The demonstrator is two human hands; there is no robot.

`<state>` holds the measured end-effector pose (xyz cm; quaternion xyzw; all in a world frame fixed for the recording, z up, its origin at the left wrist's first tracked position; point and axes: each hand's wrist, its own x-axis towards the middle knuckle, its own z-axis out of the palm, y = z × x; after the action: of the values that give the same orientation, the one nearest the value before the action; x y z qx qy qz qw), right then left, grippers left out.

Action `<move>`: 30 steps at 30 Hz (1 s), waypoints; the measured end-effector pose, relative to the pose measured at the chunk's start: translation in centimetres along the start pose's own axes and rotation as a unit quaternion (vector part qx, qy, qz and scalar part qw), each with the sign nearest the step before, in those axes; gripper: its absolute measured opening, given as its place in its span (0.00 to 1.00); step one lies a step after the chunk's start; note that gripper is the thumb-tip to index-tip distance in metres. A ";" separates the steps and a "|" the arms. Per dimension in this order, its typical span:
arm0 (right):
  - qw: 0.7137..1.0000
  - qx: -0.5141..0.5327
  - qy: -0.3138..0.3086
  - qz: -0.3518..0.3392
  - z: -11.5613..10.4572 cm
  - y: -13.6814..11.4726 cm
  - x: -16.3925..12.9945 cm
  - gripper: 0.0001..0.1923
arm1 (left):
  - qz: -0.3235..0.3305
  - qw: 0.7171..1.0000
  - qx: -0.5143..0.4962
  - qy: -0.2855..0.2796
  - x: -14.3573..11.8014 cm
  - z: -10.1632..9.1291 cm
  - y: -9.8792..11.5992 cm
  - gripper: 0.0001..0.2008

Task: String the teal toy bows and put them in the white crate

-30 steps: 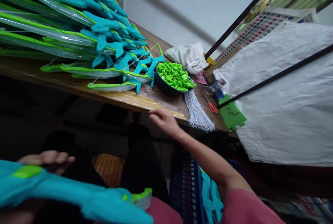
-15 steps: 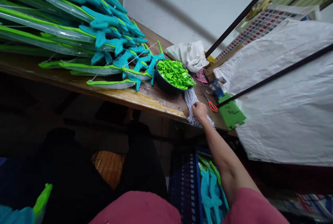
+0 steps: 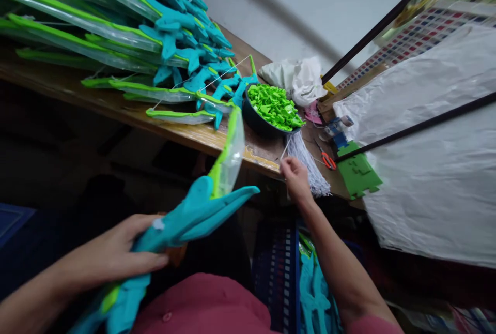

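My left hand (image 3: 112, 254) is wrapped round the teal body of a toy bow (image 3: 186, 217), whose green limb with a clear plastic strip points up toward the table. My right hand (image 3: 296, 178) pinches a white string (image 3: 285, 148) at the table's front edge. Just beside it lies a bundle of white strings (image 3: 308, 164). A dark bowl (image 3: 258, 123) heaped with small green plastic pieces (image 3: 273, 106) sits behind the bundle. Orange-handled scissors (image 3: 328, 161) lie to the right of the strings.
Many similar bows (image 3: 170, 26) are piled on the wooden table (image 3: 186, 135) at left. A green foam mat piece (image 3: 358, 171), a white bag (image 3: 306, 83) and dark rods (image 3: 411, 124) stand at right. Below is a blue crate (image 3: 277, 272) holding teal bows.
My left hand has come up into view with the toy bow. My right hand has drawn away from the bundle, slightly left, with a string in its fingers. The view has shifted a little.
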<state>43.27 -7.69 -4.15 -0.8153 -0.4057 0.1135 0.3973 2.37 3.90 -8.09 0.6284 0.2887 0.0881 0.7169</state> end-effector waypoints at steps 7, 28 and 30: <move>0.900 0.225 -0.374 0.022 11.1 -4.2 -17.3 0.14 | -0.047 0.985 -0.062 -0.157 3.7 3.7 -2.5 0.21; 0.750 0.556 -0.208 0.292 18.8 -0.3 -10.3 0.14 | -0.114 0.946 0.174 -0.249 0.3 4.7 -3.9 0.10; 0.767 0.555 -0.150 0.283 17.7 0.7 -7.9 0.10 | -0.131 0.936 0.199 -0.260 -0.2 4.3 -4.1 0.11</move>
<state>29.58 -4.10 -17.38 -0.5027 -0.0768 0.5476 0.6645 3.50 -0.66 -11.78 0.7160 0.1839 -0.2323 0.6321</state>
